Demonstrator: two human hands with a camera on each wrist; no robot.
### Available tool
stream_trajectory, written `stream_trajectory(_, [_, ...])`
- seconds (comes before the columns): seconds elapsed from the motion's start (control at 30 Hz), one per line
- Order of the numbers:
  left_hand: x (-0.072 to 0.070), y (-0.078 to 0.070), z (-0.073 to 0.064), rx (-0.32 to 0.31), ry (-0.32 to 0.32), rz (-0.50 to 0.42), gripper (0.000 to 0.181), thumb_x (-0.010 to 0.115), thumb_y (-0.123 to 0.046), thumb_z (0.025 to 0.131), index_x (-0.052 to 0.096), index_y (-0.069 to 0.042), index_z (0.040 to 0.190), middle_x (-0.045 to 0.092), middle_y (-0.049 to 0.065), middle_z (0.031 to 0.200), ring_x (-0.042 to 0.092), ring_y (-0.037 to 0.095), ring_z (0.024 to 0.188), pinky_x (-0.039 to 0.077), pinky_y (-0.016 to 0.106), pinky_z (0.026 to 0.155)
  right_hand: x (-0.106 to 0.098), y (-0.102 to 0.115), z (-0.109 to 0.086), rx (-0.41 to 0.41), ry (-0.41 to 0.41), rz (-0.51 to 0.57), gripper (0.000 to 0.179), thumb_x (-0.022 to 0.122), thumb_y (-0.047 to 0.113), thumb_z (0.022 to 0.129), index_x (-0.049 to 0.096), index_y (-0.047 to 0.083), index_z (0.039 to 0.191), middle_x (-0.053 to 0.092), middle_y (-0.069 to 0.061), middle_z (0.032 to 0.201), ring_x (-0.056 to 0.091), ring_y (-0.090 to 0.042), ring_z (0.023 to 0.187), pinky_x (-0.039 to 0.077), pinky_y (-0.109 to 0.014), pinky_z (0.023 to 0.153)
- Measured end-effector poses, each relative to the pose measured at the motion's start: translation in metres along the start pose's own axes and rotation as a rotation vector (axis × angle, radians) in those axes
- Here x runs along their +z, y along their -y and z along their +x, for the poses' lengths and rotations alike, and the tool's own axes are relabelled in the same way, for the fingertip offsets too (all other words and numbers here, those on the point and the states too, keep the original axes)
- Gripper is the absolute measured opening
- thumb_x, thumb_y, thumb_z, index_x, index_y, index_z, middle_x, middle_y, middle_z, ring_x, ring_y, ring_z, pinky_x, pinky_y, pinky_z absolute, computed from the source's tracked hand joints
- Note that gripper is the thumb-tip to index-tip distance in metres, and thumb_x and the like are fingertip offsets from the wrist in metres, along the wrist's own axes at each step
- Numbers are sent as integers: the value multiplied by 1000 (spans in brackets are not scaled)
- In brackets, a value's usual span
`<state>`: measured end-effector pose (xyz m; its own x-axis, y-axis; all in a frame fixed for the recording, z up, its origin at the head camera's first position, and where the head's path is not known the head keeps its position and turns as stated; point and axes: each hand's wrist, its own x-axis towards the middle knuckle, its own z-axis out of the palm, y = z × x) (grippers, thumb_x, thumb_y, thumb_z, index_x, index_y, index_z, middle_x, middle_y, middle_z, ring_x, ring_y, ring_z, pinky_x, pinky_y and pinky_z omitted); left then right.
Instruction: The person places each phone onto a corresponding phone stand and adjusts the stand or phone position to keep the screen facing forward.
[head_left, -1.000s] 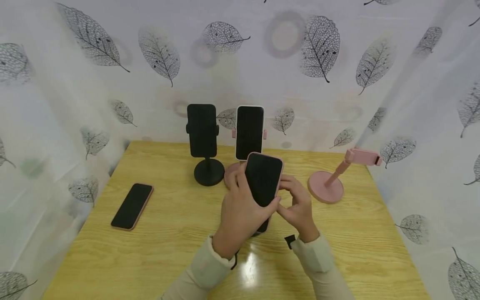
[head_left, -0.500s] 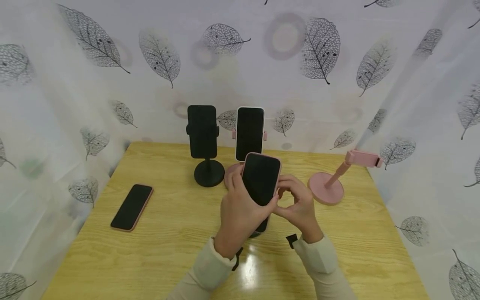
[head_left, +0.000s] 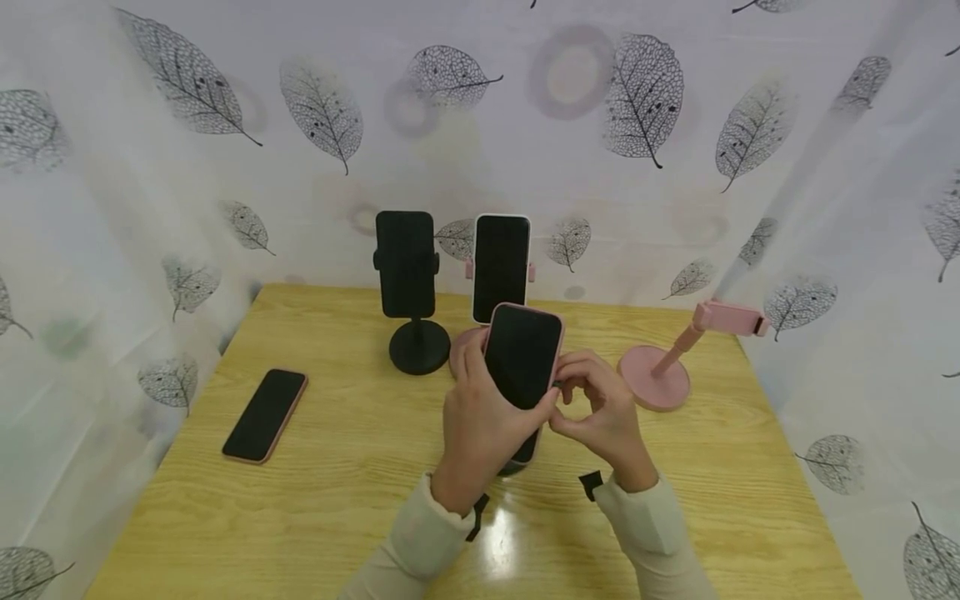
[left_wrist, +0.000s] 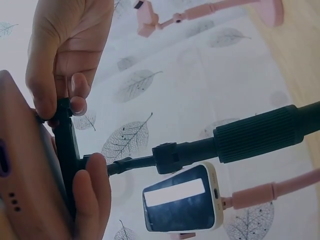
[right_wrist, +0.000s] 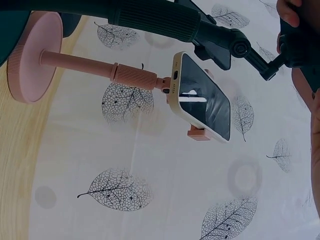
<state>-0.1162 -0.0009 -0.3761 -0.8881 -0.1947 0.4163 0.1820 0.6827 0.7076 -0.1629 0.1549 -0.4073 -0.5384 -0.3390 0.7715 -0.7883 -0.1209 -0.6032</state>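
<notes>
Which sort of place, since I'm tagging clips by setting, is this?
Probably an indoor table set up for demonstration or recording, though the room beyond isn't visible: a wood-grain table, a leaf-print curtain behind and beside it, and a white-edged phone mounted on a pink stand.

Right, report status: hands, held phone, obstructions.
Left hand grips pink-edged phone; right hand pinches end of dark clamp. Phone's seating unclear. White-edged phone behind; nothing visibly blocking.
</notes>
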Motion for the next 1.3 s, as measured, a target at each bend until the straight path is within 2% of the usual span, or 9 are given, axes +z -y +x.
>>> stream_trajectory(0.23, [-3,0,2,-15,51,-49,89,83,-44,64,38,-6,131,45,10,127,62,22,81,56,35,66,-4,2,-3,13,18,26,26,69,4,79,55,-14,91,56,-18,99,49,-11,73,44,-21,61])
stream_trajectory(0.47, [-3,-3,2,-82,101,-52,95,83,-48,63,36,-9,135,46,8,128,62,23,89,54,37,72,-11,5,-4,68,48,102,28,70,-3,78,55,-15,98,58,-8,108,51,-16,74,47,-22,64])
stream_trajectory(0.63, [-3,-4,0,-88,93,-19,101,81,-53,63,33,-7,139,45,11,129,63,25,87,55,38,69,-13,7,0,104,78,191,30,68,0,81,54,-15,103,58,-4,115,57,-10,85,50,-19,72])
stream_trajectory(0.73, [-4,-2,-1,-82,119,-32,103,79,-54,65,29,-7,142,43,12,132,63,27,91,55,39,72,-13,8,1,123,78,215,31,66,3,83,53,-16,104,58,-2,117,58,-8,91,50,-18,74])
stream_trajectory(0.8, [-8,-1,-1,-96,172,-87,101,79,-49,69,26,-8,144,40,12,136,61,29,100,54,42,80,-13,7,2,137,72,215,32,65,3,84,52,-18,104,58,-1,117,58,-8,92,49,-18,75])
stream_trajectory(0.9, [-15,3,0,-136,291,-202,97,78,-39,74,20,-12,148,35,13,140,54,31,115,48,48,93,-14,6,2,156,53,219,31,63,1,86,50,-20,104,58,-1,117,57,-9,96,48,-18,75])
stream_trajectory(1.03, [-22,9,4,-170,402,-341,94,77,-27,77,18,-16,149,32,10,146,46,30,126,40,52,102,-14,4,3,163,38,250,29,62,-1,87,50,-19,106,58,-2,118,57,-11,104,49,-19,80])
stream_trajectory(1.17, [-24,13,6,-141,426,-426,90,76,-20,79,19,-16,148,32,5,149,41,25,132,37,51,106,-11,5,3,186,29,330,24,59,-4,88,53,-10,110,58,-3,118,57,-12,108,50,-21,86])
stream_trajectory(1.3, [-22,14,5,-121,416,-455,91,77,-18,78,20,-17,148,34,4,148,42,25,131,38,51,104,-7,11,5,286,-25,356,19,61,0,88,56,1,106,58,-1,114,57,-10,105,50,-19,83])
